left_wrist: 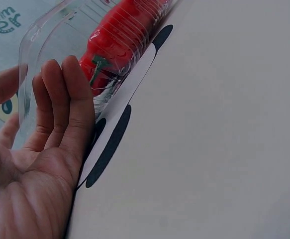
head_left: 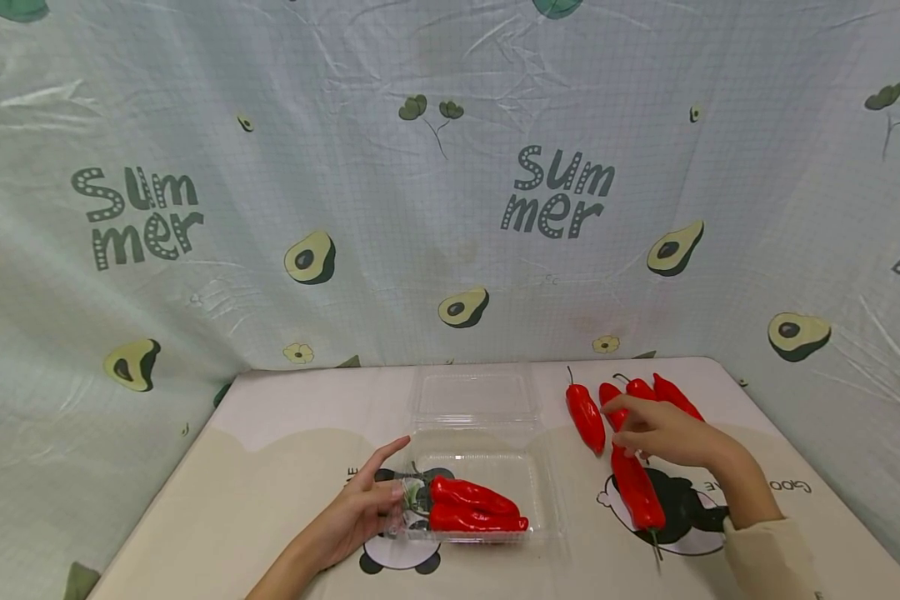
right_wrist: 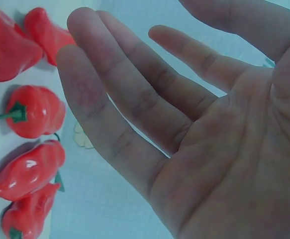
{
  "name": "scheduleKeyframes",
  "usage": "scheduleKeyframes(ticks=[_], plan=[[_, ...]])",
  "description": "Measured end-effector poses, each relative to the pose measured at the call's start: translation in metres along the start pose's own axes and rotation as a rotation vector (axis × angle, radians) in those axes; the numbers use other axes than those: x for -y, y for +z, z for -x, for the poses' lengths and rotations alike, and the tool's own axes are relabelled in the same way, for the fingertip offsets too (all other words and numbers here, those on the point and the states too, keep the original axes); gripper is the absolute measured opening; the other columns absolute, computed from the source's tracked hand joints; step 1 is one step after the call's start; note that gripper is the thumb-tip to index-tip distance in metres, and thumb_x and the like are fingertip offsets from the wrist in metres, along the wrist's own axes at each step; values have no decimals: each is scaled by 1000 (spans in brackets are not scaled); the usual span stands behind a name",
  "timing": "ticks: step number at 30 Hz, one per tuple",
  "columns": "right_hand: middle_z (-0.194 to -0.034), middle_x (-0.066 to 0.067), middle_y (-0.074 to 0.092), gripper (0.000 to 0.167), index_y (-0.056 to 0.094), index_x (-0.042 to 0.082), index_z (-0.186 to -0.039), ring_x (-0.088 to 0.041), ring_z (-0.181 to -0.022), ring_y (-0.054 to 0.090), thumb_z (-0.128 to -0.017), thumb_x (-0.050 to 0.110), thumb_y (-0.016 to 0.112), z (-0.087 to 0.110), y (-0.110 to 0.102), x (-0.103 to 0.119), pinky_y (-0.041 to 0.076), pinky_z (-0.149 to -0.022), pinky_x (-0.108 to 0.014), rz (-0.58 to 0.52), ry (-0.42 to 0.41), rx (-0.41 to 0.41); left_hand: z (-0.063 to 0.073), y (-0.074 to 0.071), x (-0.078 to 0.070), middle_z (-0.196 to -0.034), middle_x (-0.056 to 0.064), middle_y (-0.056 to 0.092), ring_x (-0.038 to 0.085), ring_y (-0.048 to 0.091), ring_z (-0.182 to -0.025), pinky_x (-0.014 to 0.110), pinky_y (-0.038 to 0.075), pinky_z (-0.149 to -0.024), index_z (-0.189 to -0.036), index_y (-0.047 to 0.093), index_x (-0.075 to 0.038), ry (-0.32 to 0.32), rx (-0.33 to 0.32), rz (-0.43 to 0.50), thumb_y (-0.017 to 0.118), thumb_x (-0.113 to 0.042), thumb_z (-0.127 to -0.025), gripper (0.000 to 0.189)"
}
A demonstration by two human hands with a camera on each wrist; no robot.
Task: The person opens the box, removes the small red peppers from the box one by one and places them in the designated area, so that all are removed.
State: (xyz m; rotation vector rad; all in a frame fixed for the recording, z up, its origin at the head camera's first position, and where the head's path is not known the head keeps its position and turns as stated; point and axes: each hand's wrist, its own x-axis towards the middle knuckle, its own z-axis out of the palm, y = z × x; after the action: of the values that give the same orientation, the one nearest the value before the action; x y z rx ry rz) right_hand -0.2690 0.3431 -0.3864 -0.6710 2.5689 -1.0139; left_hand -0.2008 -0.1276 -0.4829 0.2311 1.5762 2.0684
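A clear plastic clamshell box (head_left: 543, 500) stands in the middle of the table, its lid (head_left: 476, 396) folded back flat behind it. Inside, red peppers (head_left: 476, 518) lie side by side, green stems toward the left wall. At that wall my left hand (head_left: 356, 512) touches the box with mostly straight fingers; the left wrist view shows the fingertips against the plastic. My right hand (head_left: 667, 429) hovers over loose peppers on the right, its fingers (right_wrist: 140, 94) loosely extended and holding nothing. Nearest to it are a long red pepper (head_left: 637, 492) below and another pepper (head_left: 585, 417) to its left.
More red peppers (head_left: 675, 396) lie at the table's back right corner, partly hidden behind the right hand. The table cover (head_left: 285, 450) carries panda prints. A printed curtain (head_left: 390, 250) hangs right behind the table's back edge.
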Motion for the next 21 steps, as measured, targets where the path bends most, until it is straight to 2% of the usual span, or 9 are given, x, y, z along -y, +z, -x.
scheduleKeyframes(ticks=[14, 21], plan=[[-99, -9, 70, 50, 52, 1, -140, -21, -85, 67, -96, 18, 70, -2, 3, 12, 61, -72, -38, 20, -37, -5, 0, 1, -1, -92, -4, 54, 9, 55, -82, 24, 50, -77, -164, 11, -35, 0, 1, 0, 48, -10, -106, 73], [-103, -8, 72, 52, 53, 4, -141, -20, -88, 68, -96, 23, 71, -2, 5, 18, 61, -73, -38, 57, -38, -4, 0, 0, -1, -92, -3, 52, 9, 55, -82, 24, 50, -77, -164, 12, -35, -4, -3, 1, 50, -10, -106, 74]])
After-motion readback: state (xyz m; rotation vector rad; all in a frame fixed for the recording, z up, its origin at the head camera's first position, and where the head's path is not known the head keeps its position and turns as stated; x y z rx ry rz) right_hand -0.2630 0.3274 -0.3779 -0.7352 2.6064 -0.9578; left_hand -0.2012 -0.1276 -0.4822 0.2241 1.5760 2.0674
